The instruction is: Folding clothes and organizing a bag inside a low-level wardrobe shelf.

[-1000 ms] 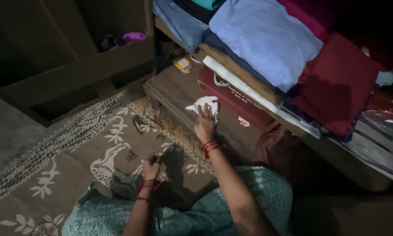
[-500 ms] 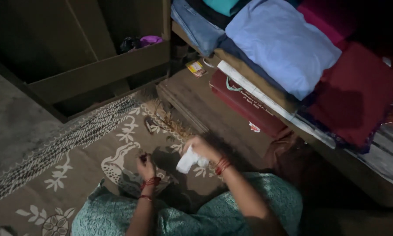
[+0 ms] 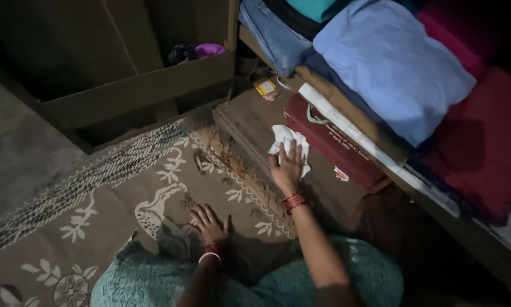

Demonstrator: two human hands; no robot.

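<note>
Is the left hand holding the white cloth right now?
No, the left hand lies flat on the mat; the right hand presses the white cloth.

The scene is dim, lit from above right — the stack of folded blue and red cloths (image 3: pixel 391 62) catches the most light, while the upper left and lower right sink into near-black. The patterned brown woven mat (image 3: pixel 96 193) shows soft shadow beneath the arms — detail is grainy and slightly soft throughout.
</note>
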